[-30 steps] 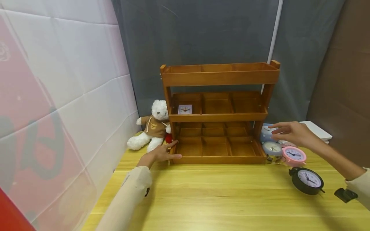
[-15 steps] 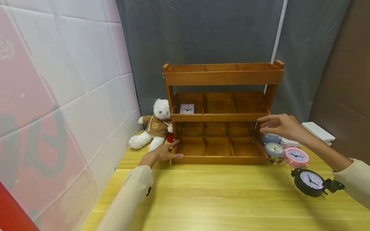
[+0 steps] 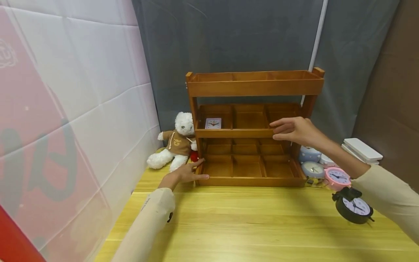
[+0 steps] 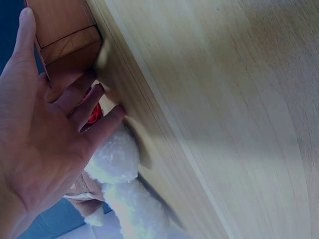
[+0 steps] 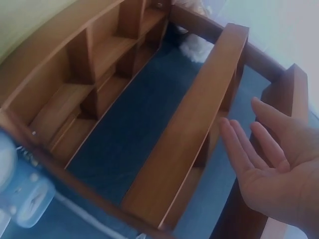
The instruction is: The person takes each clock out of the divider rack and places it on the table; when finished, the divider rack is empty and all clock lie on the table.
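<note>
A brown wooden three-tier shelf (image 3: 255,88) with divided compartments stands on the table. My left hand (image 3: 184,173) rests against its lower left corner, thumb by the front edge and fingers along the side. The left wrist view shows that hand (image 4: 50,114) with its fingers spread beside the shelf's end. In front of the middle tier's right part, my right hand (image 3: 299,131) hovers with nothing in it. Its fingers look relaxed in the right wrist view, near the middle tier board (image 5: 189,124). A small square clock (image 3: 213,123) sits in the middle tier's left compartment.
A white teddy bear (image 3: 178,140) leans left of the shelf. To its right are a pink alarm clock (image 3: 338,177), a grey clock (image 3: 313,169), a blue clock (image 3: 309,155) and white boxes (image 3: 363,149). A black alarm clock (image 3: 353,211) lies nearer the front.
My right hand has moved left and slightly up, from above the clocks on the right to in front of the middle tier. My left hand keeps its place at the shelf corner.
</note>
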`<action>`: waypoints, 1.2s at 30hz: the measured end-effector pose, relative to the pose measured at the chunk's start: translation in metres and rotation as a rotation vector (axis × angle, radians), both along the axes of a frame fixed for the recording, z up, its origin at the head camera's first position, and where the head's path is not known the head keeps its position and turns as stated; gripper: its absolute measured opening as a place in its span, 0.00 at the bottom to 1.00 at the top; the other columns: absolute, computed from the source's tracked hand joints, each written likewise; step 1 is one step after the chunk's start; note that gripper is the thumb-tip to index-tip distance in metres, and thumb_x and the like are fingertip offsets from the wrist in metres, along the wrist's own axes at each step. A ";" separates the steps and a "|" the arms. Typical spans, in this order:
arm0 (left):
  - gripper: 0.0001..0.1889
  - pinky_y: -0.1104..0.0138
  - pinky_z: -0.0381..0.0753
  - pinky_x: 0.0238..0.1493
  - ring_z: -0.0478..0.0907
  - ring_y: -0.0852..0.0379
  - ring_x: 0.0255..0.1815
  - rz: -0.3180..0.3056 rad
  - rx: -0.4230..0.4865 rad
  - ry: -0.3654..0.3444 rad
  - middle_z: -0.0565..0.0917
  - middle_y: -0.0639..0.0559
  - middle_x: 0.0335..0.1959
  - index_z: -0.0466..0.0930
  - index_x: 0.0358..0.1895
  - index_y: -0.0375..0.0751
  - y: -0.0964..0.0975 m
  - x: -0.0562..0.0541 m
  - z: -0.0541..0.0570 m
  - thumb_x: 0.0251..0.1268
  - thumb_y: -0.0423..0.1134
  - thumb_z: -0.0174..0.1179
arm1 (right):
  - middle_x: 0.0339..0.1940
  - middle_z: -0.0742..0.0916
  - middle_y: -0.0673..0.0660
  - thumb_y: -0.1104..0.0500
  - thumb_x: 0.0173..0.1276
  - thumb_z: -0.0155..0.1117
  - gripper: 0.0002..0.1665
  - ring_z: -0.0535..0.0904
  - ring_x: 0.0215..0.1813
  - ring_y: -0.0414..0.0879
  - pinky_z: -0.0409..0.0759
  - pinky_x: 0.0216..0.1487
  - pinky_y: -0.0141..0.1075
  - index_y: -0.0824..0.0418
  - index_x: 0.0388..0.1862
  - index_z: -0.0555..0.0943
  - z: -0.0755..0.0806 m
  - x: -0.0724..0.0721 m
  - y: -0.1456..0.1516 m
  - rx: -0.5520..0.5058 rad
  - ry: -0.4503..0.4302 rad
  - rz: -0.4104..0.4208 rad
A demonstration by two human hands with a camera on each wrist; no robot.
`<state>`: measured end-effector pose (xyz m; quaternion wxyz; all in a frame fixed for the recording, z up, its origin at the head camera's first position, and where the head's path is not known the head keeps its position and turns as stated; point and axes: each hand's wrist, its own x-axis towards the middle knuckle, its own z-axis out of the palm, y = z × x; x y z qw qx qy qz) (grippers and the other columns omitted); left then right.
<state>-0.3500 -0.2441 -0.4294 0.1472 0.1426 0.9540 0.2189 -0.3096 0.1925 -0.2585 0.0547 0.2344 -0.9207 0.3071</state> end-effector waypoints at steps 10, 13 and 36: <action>0.52 0.42 0.64 0.74 0.62 0.35 0.79 -0.001 -0.007 0.002 0.62 0.37 0.81 0.49 0.86 0.58 0.001 0.003 -0.001 0.65 0.74 0.59 | 0.52 0.91 0.62 0.57 0.70 0.75 0.26 0.89 0.52 0.57 0.87 0.51 0.48 0.60 0.65 0.83 0.002 -0.029 -0.048 -0.068 0.031 0.102; 0.52 0.42 0.65 0.74 0.62 0.36 0.79 -0.001 -0.011 0.003 0.62 0.38 0.81 0.49 0.86 0.58 0.001 0.003 -0.002 0.65 0.74 0.59 | 0.52 0.91 0.62 0.57 0.70 0.75 0.26 0.88 0.52 0.56 0.86 0.52 0.48 0.60 0.65 0.83 0.001 -0.038 -0.064 -0.081 0.029 0.121; 0.52 0.44 0.66 0.74 0.64 0.36 0.78 0.002 -0.043 0.004 0.61 0.39 0.81 0.48 0.86 0.62 0.000 0.001 -0.002 0.64 0.75 0.60 | 0.49 0.90 0.65 0.60 0.78 0.65 0.33 0.87 0.40 0.51 0.78 0.64 0.48 0.68 0.77 0.69 0.004 -0.088 -0.188 0.034 -0.070 0.111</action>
